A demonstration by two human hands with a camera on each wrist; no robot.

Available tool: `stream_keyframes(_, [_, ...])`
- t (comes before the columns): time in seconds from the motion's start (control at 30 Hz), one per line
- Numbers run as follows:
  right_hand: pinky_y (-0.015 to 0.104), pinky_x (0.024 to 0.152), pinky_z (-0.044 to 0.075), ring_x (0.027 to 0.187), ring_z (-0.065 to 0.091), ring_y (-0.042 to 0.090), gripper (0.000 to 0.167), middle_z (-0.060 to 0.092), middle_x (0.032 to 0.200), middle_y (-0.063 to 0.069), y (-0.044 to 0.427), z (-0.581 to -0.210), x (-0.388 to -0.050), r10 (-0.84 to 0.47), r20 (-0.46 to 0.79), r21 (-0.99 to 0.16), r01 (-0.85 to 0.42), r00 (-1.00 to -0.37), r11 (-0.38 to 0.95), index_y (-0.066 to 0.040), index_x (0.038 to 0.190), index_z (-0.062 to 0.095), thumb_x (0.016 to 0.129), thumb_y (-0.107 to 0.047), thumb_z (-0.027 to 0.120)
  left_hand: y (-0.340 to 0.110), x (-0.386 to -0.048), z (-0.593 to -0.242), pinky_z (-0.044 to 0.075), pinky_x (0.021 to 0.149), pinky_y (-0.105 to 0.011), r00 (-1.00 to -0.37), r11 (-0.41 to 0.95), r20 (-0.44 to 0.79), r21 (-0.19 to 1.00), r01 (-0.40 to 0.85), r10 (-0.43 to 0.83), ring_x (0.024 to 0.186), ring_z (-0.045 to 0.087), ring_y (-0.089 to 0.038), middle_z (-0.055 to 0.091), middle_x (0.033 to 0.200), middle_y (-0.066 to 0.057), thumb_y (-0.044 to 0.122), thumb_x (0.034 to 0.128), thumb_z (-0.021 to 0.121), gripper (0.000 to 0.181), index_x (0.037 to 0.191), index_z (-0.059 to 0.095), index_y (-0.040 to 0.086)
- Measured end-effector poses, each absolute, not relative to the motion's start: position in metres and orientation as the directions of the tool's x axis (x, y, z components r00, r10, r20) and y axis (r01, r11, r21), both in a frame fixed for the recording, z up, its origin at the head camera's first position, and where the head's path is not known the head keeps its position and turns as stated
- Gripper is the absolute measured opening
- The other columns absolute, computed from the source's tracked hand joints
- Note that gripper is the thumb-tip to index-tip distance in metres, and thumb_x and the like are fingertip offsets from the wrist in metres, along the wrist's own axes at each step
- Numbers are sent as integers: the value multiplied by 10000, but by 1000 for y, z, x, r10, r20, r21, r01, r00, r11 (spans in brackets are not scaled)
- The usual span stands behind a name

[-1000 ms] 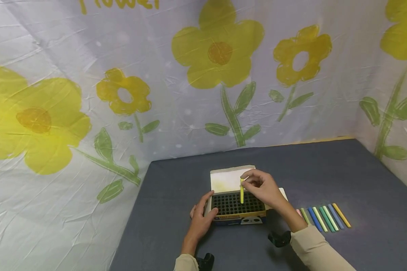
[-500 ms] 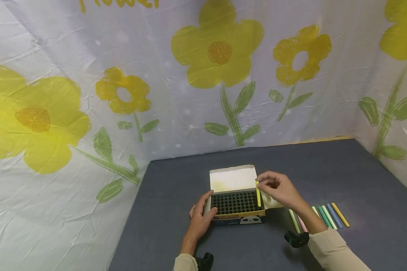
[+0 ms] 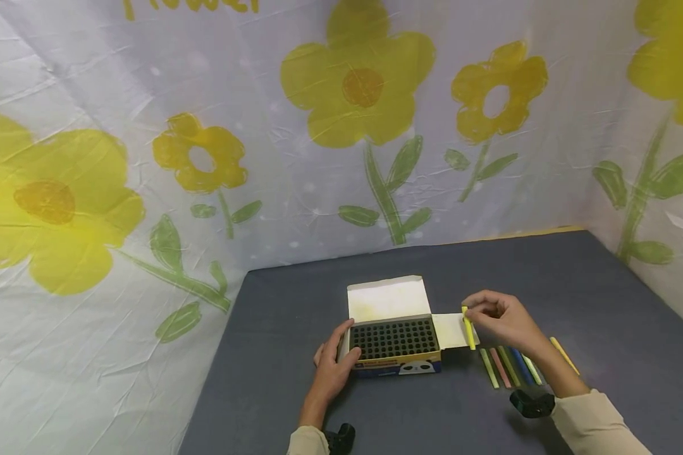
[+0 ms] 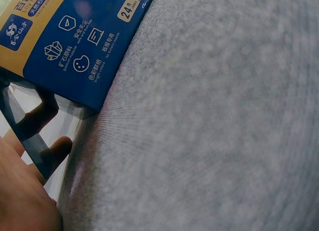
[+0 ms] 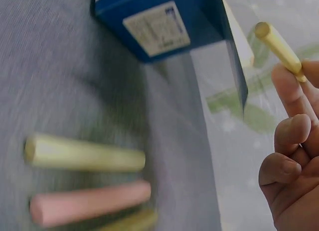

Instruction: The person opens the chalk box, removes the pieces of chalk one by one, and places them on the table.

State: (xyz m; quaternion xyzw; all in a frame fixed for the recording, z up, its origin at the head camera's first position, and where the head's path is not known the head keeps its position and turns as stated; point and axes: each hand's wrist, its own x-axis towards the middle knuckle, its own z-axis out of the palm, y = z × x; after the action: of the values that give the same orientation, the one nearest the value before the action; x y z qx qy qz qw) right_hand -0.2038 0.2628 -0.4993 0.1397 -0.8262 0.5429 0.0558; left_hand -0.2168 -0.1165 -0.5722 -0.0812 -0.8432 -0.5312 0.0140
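My right hand (image 3: 506, 325) pinches a yellow chalk stick (image 3: 469, 332) by its upper end, above the box's right side flap (image 3: 451, 330). In the right wrist view this chalk (image 5: 277, 44) points up and away from the thumb and fingertips. The blue and yellow chalk box (image 3: 401, 368) stands with its lid (image 3: 388, 299) folded back. Inside is a black insert (image 3: 395, 338) full of round holes, with no chalk visible in them. My left hand (image 3: 331, 371) grips the box's left end, thumb at the front corner. The left wrist view shows the box's printed side (image 4: 75, 52).
Right of the box, several chalk sticks lie in a row, among them a pale yellow one (image 3: 489, 368), a pink one (image 3: 501, 368) and an orange-yellow one (image 3: 565, 355). My right forearm hides part of the row. A flower-printed cloth (image 3: 296, 189) hangs behind the dark table (image 3: 296, 291).
My right hand has carried the yellow chalk from above the holes rightward, past the box's right edge to over the flap. My left hand has stayed on the box.
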Motion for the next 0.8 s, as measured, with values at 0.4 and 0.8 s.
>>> stream_keyframes(0.4, [329, 730, 540, 905, 677, 64, 282, 747, 1045, -36, 324, -505, -188, -80, 165, -862, -183, -983, 472, -60, 1223, 682, 1016, -246, 637, -118, -219, -573, 80, 1138, -680, -982, 416, 126, 893, 175, 142, 1444, 331, -403, 445, 1594, -39, 345, 982, 632, 552, 1492, 449, 450])
stream_keyframes(0.8, [288, 732, 554, 913, 641, -59, 418, 703, 1093, -201, 380, -521, -172, -26, 40, -826, -48, -999, 562, -15, 1316, 643, 1023, -313, 622, -119, -218, -574, 112, 1140, -709, -983, 421, 118, 892, 166, 139, 1451, 308, -422, 448, 1586, -35, 349, 990, 632, 545, 1486, 444, 475])
